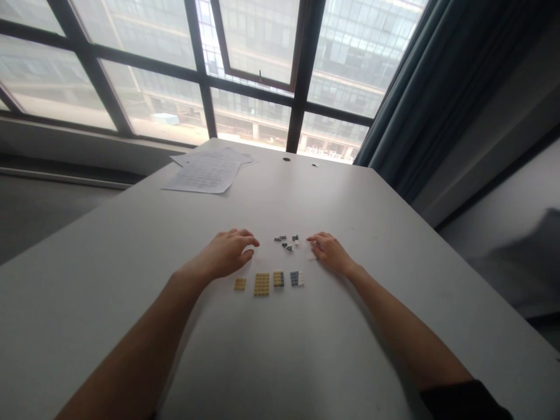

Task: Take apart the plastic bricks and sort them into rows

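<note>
White table (280, 356) stands before dark-framed glass windows (254, 46). Front row: four studded plastic blocks (261, 284) (two yellow, one yellow-blue, one blue-white). Left hand (228, 252): fingers parted, unloaded. Right hand (331, 252): grip indeterminable.

The bricks (262, 284) look plastic and studded — the tabletop (284, 350) smooth, the curtain (420, 99) cloth.

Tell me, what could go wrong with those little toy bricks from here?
The loose small pieces lie between the left hand and the right hand, so a careless sweep of either might scatter them. The small yellow brick sits just on the near side of the left hand, so drawing that hand back could knock it aside.
</note>
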`<act>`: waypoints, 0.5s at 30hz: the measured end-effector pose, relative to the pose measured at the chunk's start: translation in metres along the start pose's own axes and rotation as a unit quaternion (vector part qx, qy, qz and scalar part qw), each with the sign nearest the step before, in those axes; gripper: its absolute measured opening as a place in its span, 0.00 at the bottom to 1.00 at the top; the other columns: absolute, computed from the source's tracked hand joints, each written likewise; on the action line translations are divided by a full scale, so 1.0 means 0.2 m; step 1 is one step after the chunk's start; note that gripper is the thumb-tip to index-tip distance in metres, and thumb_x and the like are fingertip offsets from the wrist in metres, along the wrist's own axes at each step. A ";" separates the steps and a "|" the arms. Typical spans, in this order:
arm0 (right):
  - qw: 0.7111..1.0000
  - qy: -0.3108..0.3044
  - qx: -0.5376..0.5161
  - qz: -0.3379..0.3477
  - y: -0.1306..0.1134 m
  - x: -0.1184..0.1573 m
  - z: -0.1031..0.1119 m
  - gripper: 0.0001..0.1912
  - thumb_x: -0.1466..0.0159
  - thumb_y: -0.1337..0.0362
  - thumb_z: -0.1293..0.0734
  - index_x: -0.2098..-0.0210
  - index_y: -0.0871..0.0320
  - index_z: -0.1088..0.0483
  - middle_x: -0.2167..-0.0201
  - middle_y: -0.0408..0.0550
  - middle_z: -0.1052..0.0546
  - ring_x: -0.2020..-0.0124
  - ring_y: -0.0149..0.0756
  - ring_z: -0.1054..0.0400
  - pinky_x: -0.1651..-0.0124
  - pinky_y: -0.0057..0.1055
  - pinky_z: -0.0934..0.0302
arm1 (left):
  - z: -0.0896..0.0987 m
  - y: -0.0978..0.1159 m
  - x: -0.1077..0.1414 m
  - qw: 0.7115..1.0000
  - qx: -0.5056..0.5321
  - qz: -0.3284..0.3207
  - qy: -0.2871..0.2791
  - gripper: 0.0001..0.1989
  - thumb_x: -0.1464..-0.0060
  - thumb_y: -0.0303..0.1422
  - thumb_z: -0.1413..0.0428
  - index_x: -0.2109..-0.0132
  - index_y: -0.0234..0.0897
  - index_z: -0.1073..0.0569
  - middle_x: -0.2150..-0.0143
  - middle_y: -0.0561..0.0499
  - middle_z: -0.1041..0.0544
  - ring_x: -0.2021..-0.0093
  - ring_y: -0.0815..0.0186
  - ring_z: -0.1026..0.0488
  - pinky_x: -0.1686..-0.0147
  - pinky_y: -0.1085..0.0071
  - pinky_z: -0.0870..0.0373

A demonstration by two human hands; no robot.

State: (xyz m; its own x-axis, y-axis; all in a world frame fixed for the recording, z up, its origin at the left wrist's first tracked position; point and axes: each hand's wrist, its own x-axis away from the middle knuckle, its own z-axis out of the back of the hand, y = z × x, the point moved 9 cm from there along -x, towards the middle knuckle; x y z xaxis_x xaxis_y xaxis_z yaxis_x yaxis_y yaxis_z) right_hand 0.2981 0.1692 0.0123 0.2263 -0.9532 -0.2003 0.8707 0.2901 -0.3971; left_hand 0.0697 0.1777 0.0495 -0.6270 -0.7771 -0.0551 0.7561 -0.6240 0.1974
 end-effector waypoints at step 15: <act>1.000 0.017 0.008 -0.014 0.06 0.08 0.06 0.15 0.39 0.70 0.36 0.53 0.56 0.28 0.52 0.49 0.26 0.49 0.37 0.36 0.43 0.35 0.45 | 0.00 0.01 0.00 1.000 0.022 0.006 -0.011 0.19 0.45 0.38 0.55 0.50 0.41 0.26 0.46 0.47 0.27 0.48 0.57 0.30 0.47 0.59 0.37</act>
State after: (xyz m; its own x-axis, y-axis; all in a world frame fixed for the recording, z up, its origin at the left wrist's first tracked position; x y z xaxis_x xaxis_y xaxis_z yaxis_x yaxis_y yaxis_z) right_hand 0.3168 0.1562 0.0148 0.1866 -0.9578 -0.2187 0.8840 0.2608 -0.3880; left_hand 0.0710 0.1767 0.0499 -0.6228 -0.7818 -0.0302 0.7546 -0.6105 0.2405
